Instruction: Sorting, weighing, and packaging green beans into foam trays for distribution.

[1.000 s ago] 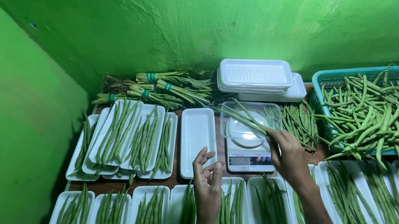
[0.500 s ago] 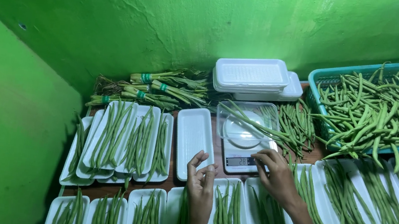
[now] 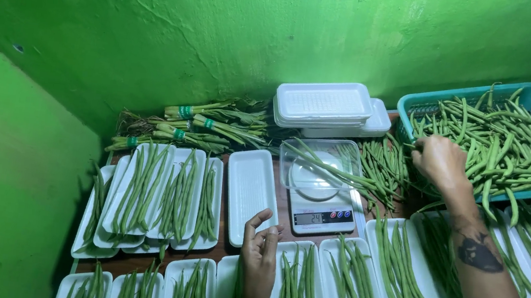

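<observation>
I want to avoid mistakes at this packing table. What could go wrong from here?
1. The clear container on the scale holds long beans that stick out over its rim; a bump may knock them off or spoil the reading.
2. The right hand reaches into the heaped teal basket; pulling some beans may drag others over the edge.
3. The left hand rests beside the empty tray and could nudge it against the scale.

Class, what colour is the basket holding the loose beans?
Teal basket, seen in the head view.
</observation>
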